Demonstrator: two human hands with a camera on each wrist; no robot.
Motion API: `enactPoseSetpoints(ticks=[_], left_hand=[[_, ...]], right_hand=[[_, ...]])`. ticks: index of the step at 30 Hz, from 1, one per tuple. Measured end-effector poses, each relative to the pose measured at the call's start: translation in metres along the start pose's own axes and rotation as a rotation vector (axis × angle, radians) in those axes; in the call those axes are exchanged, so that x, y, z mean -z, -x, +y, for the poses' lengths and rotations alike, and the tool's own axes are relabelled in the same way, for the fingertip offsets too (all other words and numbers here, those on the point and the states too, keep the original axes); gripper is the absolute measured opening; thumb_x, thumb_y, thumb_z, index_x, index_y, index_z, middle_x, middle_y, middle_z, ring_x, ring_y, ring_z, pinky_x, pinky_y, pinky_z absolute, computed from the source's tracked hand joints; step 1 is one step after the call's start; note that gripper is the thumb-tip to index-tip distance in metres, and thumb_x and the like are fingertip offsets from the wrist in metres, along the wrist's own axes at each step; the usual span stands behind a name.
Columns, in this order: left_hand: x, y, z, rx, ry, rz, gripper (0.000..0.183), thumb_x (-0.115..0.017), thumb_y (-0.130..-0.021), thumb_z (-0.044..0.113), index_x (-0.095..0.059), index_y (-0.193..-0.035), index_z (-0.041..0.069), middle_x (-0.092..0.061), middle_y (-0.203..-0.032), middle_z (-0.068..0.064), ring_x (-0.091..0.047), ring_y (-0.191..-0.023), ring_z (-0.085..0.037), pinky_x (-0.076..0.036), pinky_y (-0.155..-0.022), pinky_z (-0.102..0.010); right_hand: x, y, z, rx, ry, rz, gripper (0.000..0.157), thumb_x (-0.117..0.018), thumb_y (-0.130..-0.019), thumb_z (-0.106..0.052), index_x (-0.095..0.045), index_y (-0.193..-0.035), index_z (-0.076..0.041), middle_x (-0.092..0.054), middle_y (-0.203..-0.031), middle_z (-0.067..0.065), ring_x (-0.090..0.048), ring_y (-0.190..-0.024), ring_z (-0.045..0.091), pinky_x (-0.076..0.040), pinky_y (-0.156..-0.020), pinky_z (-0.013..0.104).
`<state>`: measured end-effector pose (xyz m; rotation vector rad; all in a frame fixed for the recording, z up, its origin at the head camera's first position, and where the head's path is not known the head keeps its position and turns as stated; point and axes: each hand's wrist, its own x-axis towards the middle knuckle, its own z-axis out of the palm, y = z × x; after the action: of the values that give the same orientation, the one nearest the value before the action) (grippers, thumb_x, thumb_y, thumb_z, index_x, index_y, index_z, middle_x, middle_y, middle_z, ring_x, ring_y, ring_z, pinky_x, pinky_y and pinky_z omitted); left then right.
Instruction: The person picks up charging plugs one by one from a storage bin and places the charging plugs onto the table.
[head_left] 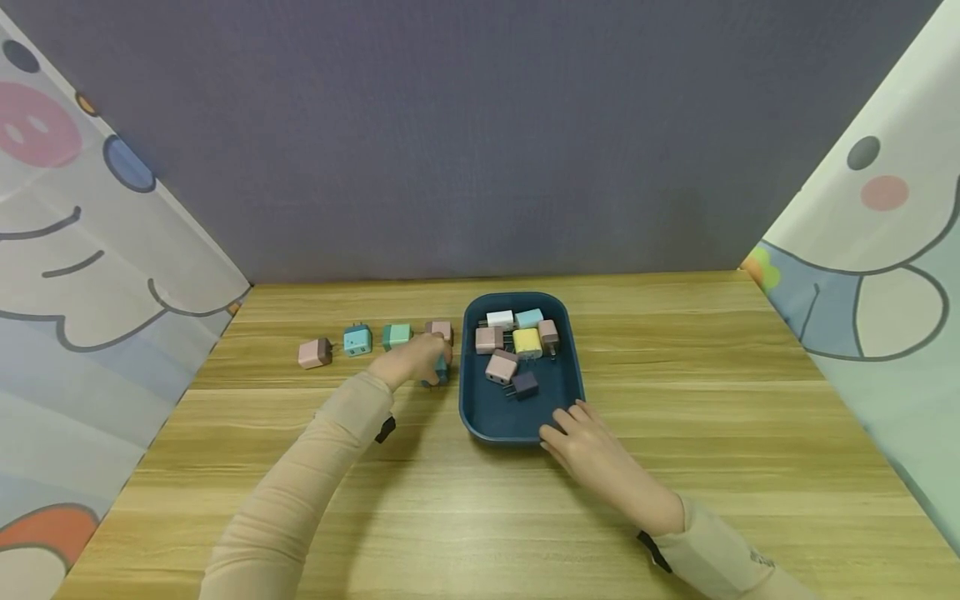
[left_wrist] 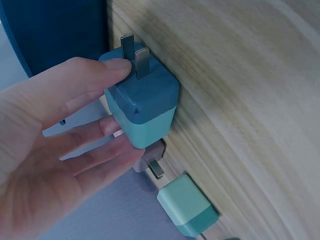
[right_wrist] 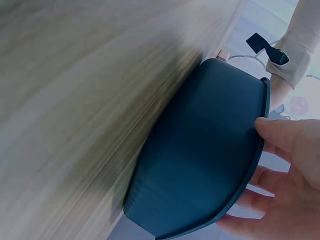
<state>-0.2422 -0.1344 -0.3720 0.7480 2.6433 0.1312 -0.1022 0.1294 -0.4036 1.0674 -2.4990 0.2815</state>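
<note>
- Looking at the frame's centre, we find a dark blue tray (head_left: pixel 491 421) holding seven plugs (head_left: pixel 527 342): white, light blue, yellow, navy and three pink.
- Our right hand (head_left: pixel 588 450) grips the tray's lower rim.
- Just left of the tray, our left hand (head_left: pixel 410 358) pinches a blue-and-teal plug (left_wrist: pixel 144 97), partly hiding a pink-brown plug (head_left: pixel 438 327).
- Farther left on the surface (head_left: pixel 675 392) lie a green plug (head_left: pixel 397 335), a blue plug (head_left: pixel 357 341) and a pink plug (head_left: pixel 313 353).
- We see smooth, rounded blocks, flat metal prongs (left_wrist: pixel 143 64) and wood grain.
</note>
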Motion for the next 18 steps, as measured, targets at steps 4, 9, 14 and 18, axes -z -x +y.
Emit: enactPoseSetpoints(ticks=[4,9,14,18], left_hand=[[-0.0003,0.0001,-0.0005,-0.005,0.0,0.002,0.033,-0.073,-0.069,0.002,-0.064,-0.101,0.002,-0.059,-0.109,-0.012,-0.054,-0.102,-0.027,-0.046,-0.082,-0.035],[-0.0001,0.0005,-0.0004,-0.001,0.001,-0.006,0.033,-0.073,-0.07,0.003,-0.064,-0.101,0.002,-0.058,-0.11,-0.012,-0.054,-0.101,-0.027,-0.047,-0.08,-0.034],[0.0013,0.0017,0.0012,0.012,-0.002,-0.034,0.033,-0.072,-0.071,0.004,-0.063,-0.103,0.003,-0.055,-0.111,-0.012,-0.053,-0.1,-0.026,-0.047,-0.079,-0.033],[0.0043,0.0044,0.0032,-0.003,-0.004,-0.034,0.035,-0.071,-0.072,0.005,-0.062,-0.105,0.003,-0.055,-0.109,-0.013,-0.054,-0.097,-0.026,-0.047,-0.078,-0.033]], right_hand=[[-0.0001,0.0002,-0.0002,0.0,-0.003,0.004,0.011,-0.07,-0.075,-0.014,-0.06,-0.08,-0.012,-0.051,-0.074,0.003,-0.053,-0.074,0.02,-0.045,-0.083,0.047],[-0.0001,-0.0003,-0.0004,0.001,-0.006,0.01,0.011,-0.069,-0.075,-0.014,-0.06,-0.08,-0.012,-0.051,-0.074,0.003,-0.053,-0.073,0.02,-0.045,-0.083,0.047],[0.0007,-0.0007,-0.0009,-0.004,-0.009,0.006,0.01,-0.069,-0.075,-0.014,-0.061,-0.08,-0.012,-0.052,-0.075,0.003,-0.053,-0.073,0.02,-0.045,-0.083,0.047],[0.0007,-0.0001,-0.0009,-0.01,-0.011,0.001,0.01,-0.069,-0.075,-0.014,-0.061,-0.081,-0.012,-0.052,-0.075,0.003,-0.053,-0.074,0.02,-0.044,-0.083,0.047]])
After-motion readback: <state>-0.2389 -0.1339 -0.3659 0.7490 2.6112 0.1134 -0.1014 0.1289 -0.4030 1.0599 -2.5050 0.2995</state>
